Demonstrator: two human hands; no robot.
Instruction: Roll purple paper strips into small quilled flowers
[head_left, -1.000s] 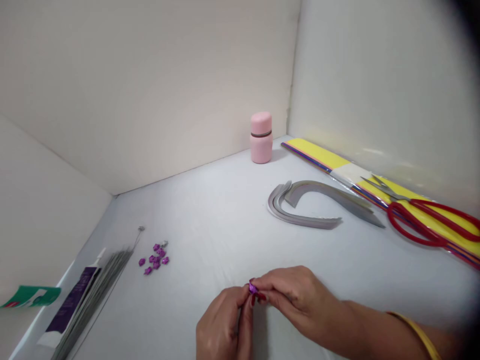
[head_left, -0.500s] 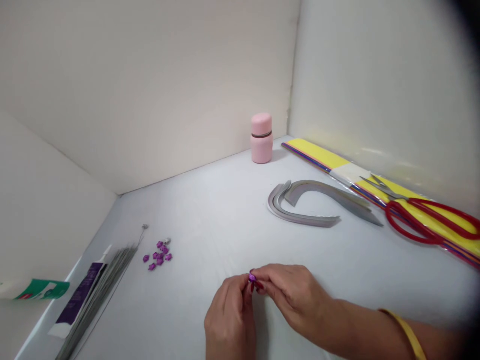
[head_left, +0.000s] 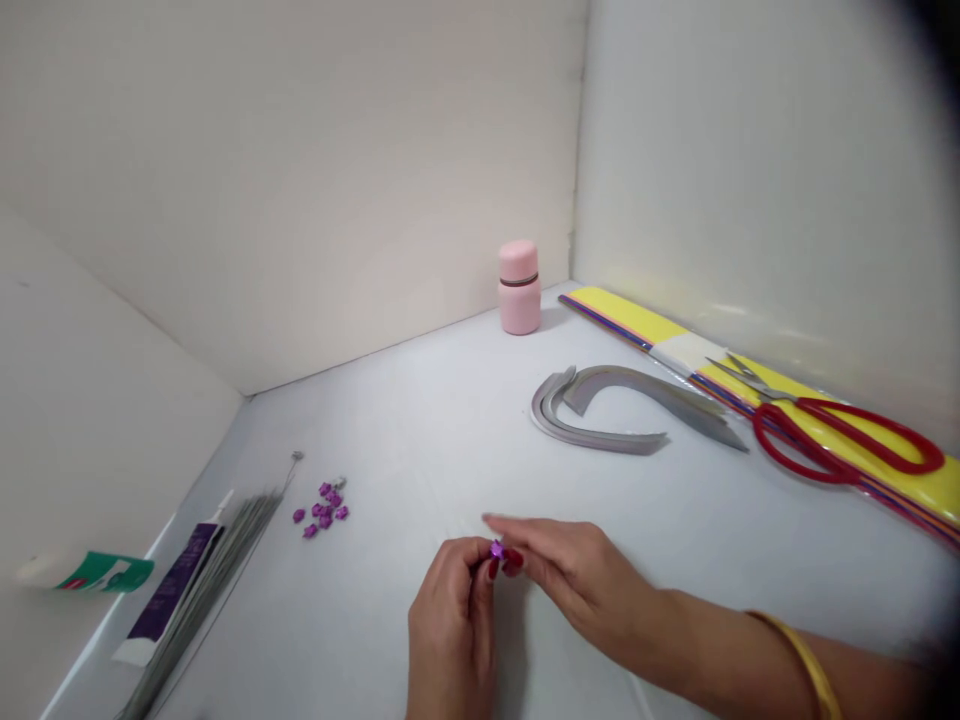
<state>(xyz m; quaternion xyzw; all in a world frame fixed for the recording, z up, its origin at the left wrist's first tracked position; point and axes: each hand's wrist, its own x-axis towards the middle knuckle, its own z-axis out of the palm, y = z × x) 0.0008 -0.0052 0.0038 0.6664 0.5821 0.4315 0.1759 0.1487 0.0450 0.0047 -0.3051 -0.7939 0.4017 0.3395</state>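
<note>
A single head-worn view — looking forward and down from above the worktop [head_left: 420, 430] — takes in both hands close by and walls beyond.

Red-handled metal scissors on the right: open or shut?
Slightly open: the red-handled scissors have metal blades whose tips stand apart.

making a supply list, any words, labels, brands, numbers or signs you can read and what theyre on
No text can be read.
Purple-and-white tube: pale marks, too blurred to read.
Green-and-white item: too blurred to read.
Pink bottle: no lettering visible.
</note>
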